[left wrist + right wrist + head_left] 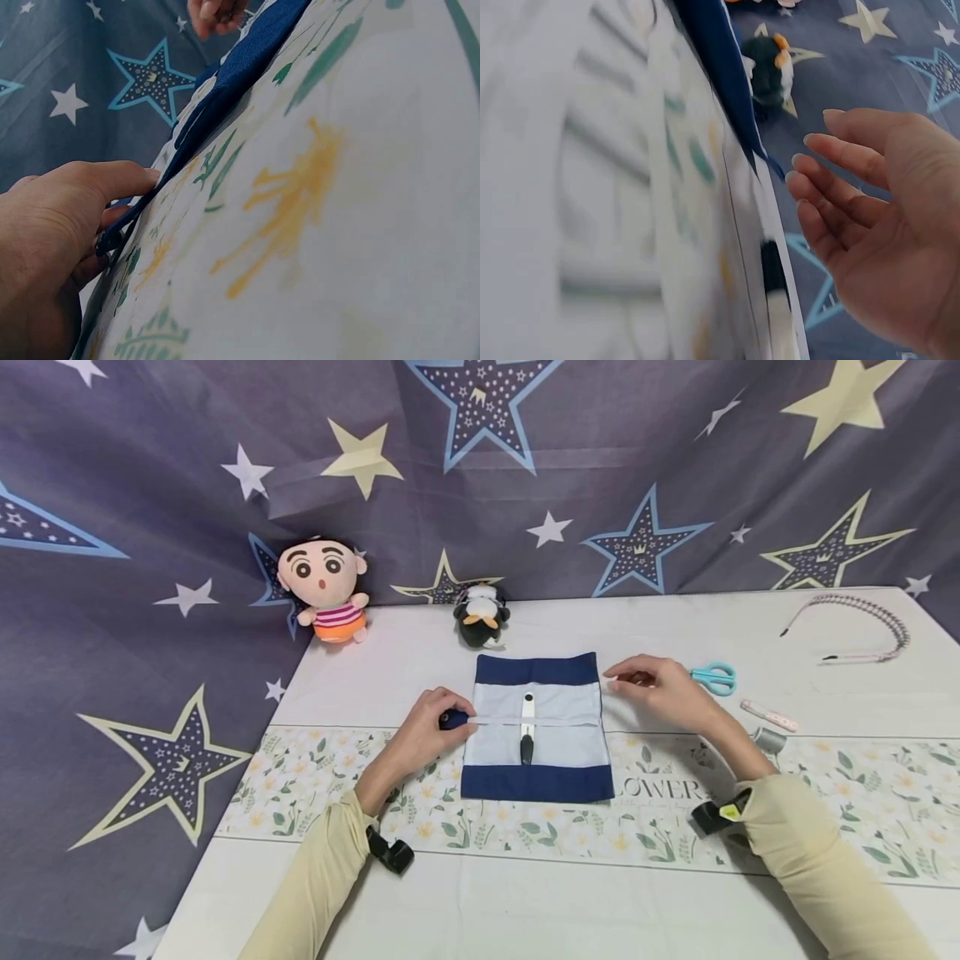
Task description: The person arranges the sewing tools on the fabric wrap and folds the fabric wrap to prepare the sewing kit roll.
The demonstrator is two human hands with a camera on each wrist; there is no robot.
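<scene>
The navy-edged panel (566,745) looks like matt cloth, as does the starry backdrop (480,510). The scissors' handles (707,676) seem smooth plastic; the doll (322,583), plush.

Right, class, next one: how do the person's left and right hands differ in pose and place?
Pose: the left hand pinches the navy and pale blue cloth at its left edge, while the right hand grips nothing, its fingers loosely bent.
Place: the left hand is about midway along that edge; the right hand is by the cloth's upper right side, nearer the blue scissors.
Shared: both are bare, below pale yellow sleeves.
</scene>
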